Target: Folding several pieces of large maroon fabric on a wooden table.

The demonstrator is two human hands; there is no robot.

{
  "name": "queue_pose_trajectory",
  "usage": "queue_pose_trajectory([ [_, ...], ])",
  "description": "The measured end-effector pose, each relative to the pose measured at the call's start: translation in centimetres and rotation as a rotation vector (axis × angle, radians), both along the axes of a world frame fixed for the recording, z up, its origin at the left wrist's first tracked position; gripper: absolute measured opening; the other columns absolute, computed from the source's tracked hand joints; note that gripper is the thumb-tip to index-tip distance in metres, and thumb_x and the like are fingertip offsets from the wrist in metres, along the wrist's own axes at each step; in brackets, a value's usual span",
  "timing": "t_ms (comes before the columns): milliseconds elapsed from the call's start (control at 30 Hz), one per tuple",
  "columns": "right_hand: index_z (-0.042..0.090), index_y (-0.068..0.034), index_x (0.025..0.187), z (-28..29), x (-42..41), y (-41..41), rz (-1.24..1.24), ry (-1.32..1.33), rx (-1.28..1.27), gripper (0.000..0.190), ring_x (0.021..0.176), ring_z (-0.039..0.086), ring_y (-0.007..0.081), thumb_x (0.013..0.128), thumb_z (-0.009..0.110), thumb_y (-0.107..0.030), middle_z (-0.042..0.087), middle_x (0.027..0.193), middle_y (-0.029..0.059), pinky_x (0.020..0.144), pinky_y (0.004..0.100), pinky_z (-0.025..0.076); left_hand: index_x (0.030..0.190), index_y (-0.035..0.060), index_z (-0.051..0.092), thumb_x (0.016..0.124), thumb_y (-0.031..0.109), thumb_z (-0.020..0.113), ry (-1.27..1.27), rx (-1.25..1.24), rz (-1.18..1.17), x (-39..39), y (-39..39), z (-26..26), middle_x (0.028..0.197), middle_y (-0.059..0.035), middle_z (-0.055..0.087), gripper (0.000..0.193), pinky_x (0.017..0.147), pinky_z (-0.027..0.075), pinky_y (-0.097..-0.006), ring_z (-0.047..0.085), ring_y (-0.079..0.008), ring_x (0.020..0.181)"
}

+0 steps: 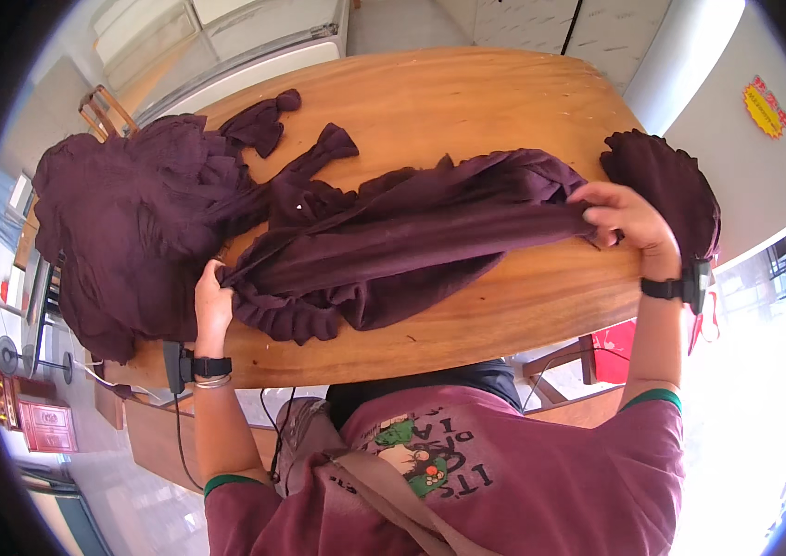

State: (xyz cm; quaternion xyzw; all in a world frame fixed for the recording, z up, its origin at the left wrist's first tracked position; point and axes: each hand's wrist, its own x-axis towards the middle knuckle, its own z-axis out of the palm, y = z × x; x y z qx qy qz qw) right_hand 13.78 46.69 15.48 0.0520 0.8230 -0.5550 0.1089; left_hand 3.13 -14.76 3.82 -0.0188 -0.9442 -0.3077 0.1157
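A dark purple ruffled garment point(393, 236) lies stretched lengthwise across the wooden table, partly folded over itself. My left hand point(214, 302) pinches its gathered left end between thumb and fingers. At the opposite end my right hand point(626, 215) has its fingers on the cloth's edge, thumb and fingers close together around the fabric. Close beside my left hand rises a large heap of the same purple cloth point(143, 222). Beyond my right hand, a smaller ruffled bundle of dark purple fabric point(671, 187) rests at the table's right end.
The wooden table point(435, 97) has a curved-looking edge close to my body. A wooden chair point(102, 111) stands past the far left corner. At right is a white curved surface with a yellow and red sticker point(765, 111). Cables point(181, 438) hang from my left wrist device.
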Motion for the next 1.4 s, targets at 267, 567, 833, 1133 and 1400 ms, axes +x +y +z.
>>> queue_pose_trajectory([
  [267, 0.059, -0.001, 0.115, -3.6, -4.7, 0.7, -0.315, 0.38, 0.25, 0.038, 0.055, 0.048, 0.0064, 0.085, 0.067, -0.023, 0.061, 0.091, 0.0049, 0.047, 0.0202, 0.04, 0.117, 0.0033, 0.052, 0.076, -0.005, 0.053, 0.203, 0.078, -0.265, 0.7, 5.0, 3.2, 0.117, -0.016, 0.056, 0.042, 0.098, 0.041, -0.0355, 0.055, -0.0294, 0.112],
  [567, 0.066, -0.003, 0.102, -5.2, -12.7, -5.4, -0.202, 0.523, 0.386, 0.025, 0.069, 0.065, 0.0228, 0.078, 0.062, -0.01, 0.066, 0.084, 0.0175, 0.07, 0.0327, 0.051, 0.095, 0.0006, 0.064, 0.082, 0.01, 0.065, 0.126, 0.1, -0.518, 0.4, 12.2, 3.9, 0.09, -0.0122, 0.064, 0.016, 0.076, 0.048, -0.0306, 0.064, -0.0258, 0.084],
  [833, 0.064, -0.004, 0.095, 0.3, -7.6, -7.4, -0.098, 1.17, 0.574, 0.028, 0.096, 0.06, 0.0288, 0.069, 0.058, 0.002, 0.062, 0.096, 0.014, 0.082, 0.034, 0.048, 0.095, 0.0009, 0.064, 0.081, 0.009, 0.065, -0.052, -0.167, -0.369, 0.0, 7.0, 4.7, 0.097, -0.0164, 0.065, 0.016, 0.081, 0.048, -0.0344, 0.063, -0.0295, 0.09],
  [1133, 0.065, -0.006, 0.096, -1.4, -3.3, -8.2, 0.34, 0.23, 0.658, 0.027, 0.08, 0.063, 0.0283, 0.069, 0.067, -0.006, 0.064, 0.087, 0.0111, 0.072, 0.0354, 0.051, 0.09, 0.0055, 0.06, 0.067, 0.005, 0.072, 0.231, -0.122, -0.64, 3.3, 17.4, 10.7, 0.093, -0.0131, 0.062, 0.026, 0.084, 0.046, -0.0391, 0.058, -0.0322, 0.093],
  [1400, 0.064, -0.003, 0.097, -5.6, -5.1, -15.6, 0.355, 1.094, 0.698, 0.028, 0.085, 0.064, 0.0285, 0.069, 0.065, -0.002, 0.064, 0.095, 0.0136, 0.071, 0.0386, 0.052, 0.11, 0.0015, 0.056, 0.069, 0.015, 0.076, 0.351, -0.175, -0.725, 3.5, 24.5, 3.6, 0.097, -0.0154, 0.062, 0.047, 0.084, 0.047, -0.0409, 0.059, -0.034, 0.096],
])
